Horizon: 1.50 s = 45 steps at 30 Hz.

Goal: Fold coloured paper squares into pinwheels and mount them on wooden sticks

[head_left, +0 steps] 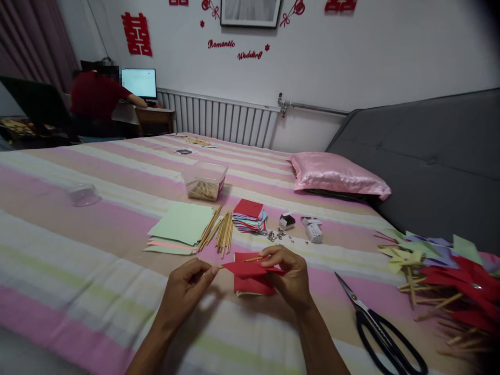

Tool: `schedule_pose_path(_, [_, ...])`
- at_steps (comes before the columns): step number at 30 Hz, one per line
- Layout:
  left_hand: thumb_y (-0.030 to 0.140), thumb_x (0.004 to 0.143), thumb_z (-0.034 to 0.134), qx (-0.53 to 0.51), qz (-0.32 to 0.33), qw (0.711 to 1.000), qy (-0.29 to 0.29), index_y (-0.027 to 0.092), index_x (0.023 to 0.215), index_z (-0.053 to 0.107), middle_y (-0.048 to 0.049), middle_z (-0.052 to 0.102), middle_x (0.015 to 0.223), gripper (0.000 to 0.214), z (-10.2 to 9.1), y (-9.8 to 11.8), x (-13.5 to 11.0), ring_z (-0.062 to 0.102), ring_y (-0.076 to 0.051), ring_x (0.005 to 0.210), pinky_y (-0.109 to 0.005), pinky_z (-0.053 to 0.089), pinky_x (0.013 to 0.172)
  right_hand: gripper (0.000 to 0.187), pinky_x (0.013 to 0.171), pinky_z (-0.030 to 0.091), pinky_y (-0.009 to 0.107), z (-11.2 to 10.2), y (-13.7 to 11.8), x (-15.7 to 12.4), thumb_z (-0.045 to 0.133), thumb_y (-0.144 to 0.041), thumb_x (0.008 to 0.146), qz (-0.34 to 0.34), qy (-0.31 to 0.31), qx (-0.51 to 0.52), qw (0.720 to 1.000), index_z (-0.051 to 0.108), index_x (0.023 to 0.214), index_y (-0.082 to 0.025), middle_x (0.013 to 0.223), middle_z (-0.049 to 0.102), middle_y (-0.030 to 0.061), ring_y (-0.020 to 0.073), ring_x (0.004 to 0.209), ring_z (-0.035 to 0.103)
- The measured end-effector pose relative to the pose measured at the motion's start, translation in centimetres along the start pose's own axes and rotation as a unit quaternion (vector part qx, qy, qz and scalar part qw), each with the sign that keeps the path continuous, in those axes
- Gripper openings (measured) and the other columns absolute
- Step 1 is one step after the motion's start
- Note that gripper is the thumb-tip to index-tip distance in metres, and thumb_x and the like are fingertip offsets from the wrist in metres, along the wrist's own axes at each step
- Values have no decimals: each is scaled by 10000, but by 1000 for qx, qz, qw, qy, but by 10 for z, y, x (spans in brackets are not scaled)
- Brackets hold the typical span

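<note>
My right hand [287,273] pinches a folded red paper piece [250,275] that lies over the striped bed cover [97,250]. A thin wooden stick [253,258] pokes out at the paper's top by my right fingers. My left hand [187,289] is curled, its fingertips pinched at the left tip of the red paper, where a stick end shows. Just beyond lie a bundle of wooden sticks [223,232], a stack of green and pink paper sheets [182,226] and a pile of small coloured squares topped with red [249,214].
Black scissors [380,333] lie at the right. Finished paper pinwheels [449,276] are heaped at the far right. A clear box of sticks [203,180], small metal pins [275,235], a pink pillow [338,177] and a lid [83,195] rest on the bed. Another person [96,99] sits at a computer.
</note>
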State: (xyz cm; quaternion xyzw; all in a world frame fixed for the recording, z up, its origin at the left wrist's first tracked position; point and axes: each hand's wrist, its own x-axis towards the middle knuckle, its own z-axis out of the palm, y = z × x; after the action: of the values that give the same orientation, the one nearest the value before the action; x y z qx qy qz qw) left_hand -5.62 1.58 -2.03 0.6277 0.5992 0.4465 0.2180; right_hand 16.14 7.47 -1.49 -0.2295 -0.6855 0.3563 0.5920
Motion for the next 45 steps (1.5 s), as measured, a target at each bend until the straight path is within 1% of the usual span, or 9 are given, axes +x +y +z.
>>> schedule_pose_path(8, [404,784,528,-9,-5,1000,10,175,638,597,8,523,591,280,0,1,-1,458,-129,568,-231,344,529,93,681,488,310,0,-4,2,723,-288,677,1,-1,-11,1000,666,664,-216,794,674,58,189,735,632])
schedule_pose_path(13, [403,791,523,-12,-5,1000,2,172,634,586,4,523,600,287,0,2,-1,453,-129,578,-233,340,540,65,681,486,296,0,-3,1,724,-254,676,0,1,0,1000,669,668,-221,787,675,47,177,734,631])
schedule_pose_path(22, [398,788,530,-14,-9,1000,5,172,628,584,6,515,594,283,1,2,-2,451,-129,576,-229,337,534,106,673,497,302,0,-5,2,737,-293,659,7,4,-7,1000,664,650,-216,778,678,51,183,722,636])
schedule_pose_path(28, [391,785,533,-14,-1,1000,5,171,621,588,7,516,579,280,0,3,-1,448,-125,561,-228,342,526,84,675,496,302,0,-5,2,731,-275,669,-2,0,1,1000,669,659,-219,779,681,52,180,723,637])
schedule_pose_path(35, [398,783,533,-10,3,1000,0,170,637,603,-8,554,605,281,2,5,-1,481,-134,580,-231,354,531,80,634,493,285,-1,-4,2,736,-261,660,2,6,4,1000,670,659,-216,715,669,39,167,661,626])
schedule_pose_path(45, [404,789,525,-8,-8,1000,6,169,621,589,-4,558,603,296,3,5,-3,467,-130,575,-228,342,528,105,665,502,309,-2,-5,3,737,-296,657,0,7,0,1000,668,651,-217,774,677,56,184,719,635])
